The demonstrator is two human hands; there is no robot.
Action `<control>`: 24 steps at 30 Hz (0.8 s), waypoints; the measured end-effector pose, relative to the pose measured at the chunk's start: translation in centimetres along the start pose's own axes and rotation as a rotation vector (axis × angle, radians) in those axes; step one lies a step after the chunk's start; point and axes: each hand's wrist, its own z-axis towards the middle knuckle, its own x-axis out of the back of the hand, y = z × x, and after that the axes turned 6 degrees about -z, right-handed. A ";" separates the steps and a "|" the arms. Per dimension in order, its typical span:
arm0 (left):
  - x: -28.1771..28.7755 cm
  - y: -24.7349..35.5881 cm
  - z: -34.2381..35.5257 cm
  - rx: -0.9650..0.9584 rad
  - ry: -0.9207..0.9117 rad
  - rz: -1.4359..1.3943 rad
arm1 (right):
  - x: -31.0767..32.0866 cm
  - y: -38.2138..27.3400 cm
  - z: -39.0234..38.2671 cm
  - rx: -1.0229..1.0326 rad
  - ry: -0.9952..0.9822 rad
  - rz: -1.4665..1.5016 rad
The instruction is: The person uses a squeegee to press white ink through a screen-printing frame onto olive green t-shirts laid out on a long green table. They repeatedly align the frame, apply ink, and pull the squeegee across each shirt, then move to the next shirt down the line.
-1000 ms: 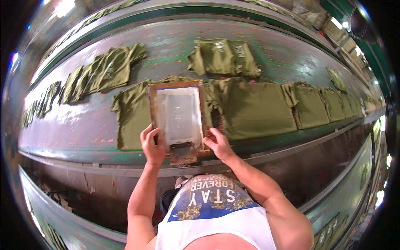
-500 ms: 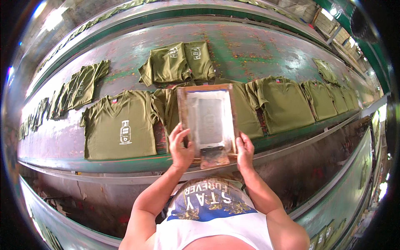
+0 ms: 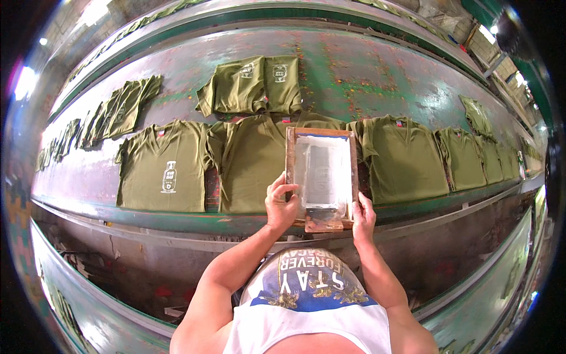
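Note:
A wooden-framed printing screen (image 3: 355, 165) with pale mesh is held between my hands, over the right half of a folded olive V-neck shirt (image 3: 250, 159). My left hand (image 3: 281, 203) is closed on the frame's left edge, thumb and fingers bent together. Gripping the lower right corner is my right hand (image 3: 364, 218), fingers along the side. A stained squeegee-like block (image 3: 324, 217) rests at the frame's near end. The frame hides part of the shirt, so I cannot tell whether it touches the cloth. Left of it lies another olive shirt (image 3: 141, 183) with a white gas-cylinder print.
A long, paint-speckled green table (image 3: 354, 65) runs across in front of me. Olive shirts (image 3: 407, 153) line its near edge to the right. Printed shirts (image 3: 253, 85) lie farther back, with more (image 3: 121, 109) at the far left. Another table (image 3: 106, 312) stands behind me.
Both hands have carried the printing screen to the right, from about the middle of the shirt to its right half. My view has shifted slightly too.

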 end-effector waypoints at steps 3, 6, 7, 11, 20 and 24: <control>0.7 -0.5 0.6 -0.004 0.019 -0.031 | -0.8 0.0 0.5 0.055 -0.078 -0.041; 1.1 -0.8 0.9 0.012 0.021 -0.039 | -1.3 0.1 1.0 0.127 -0.097 -0.093; 1.2 -0.9 0.9 0.032 0.022 -0.044 | -1.4 0.3 1.2 0.148 -0.097 -0.122; 0.9 -1.2 0.7 0.124 0.051 -0.112 | -1.4 1.0 1.8 0.138 -0.142 -0.121; 0.7 -3.5 0.7 0.195 0.093 -0.215 | -1.0 1.1 2.8 0.138 -0.205 -0.161; 0.7 -4.0 0.5 0.189 0.104 -0.208 | -0.9 1.0 3.0 0.089 -0.231 -0.076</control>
